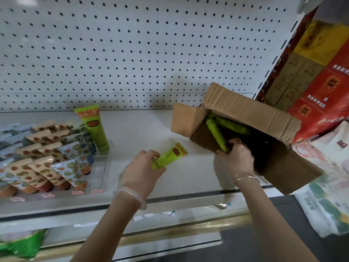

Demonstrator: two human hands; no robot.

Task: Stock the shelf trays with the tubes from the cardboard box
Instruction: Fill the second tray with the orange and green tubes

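My left hand (142, 170) grips a green tube (170, 155) with an orange end, held above the white shelf (143, 129). Inside the open cardboard box (243, 108) at the right, my right hand (237, 157) curls its fingers round another green tube (217, 136); one more green tube (231, 125) lies behind it. In the clear shelf tray (103, 167) at the left, a single green tube (94, 127) stands upright at the back of the rightmost lane.
Several patterned tubes (47, 159) fill the tray lanes on the left. A white pegboard (132, 50) backs the shelf. Red and yellow cartons (321, 72) and white bags (332, 201) are stacked at the right. A green packet (20, 244) lies on the lower shelf.
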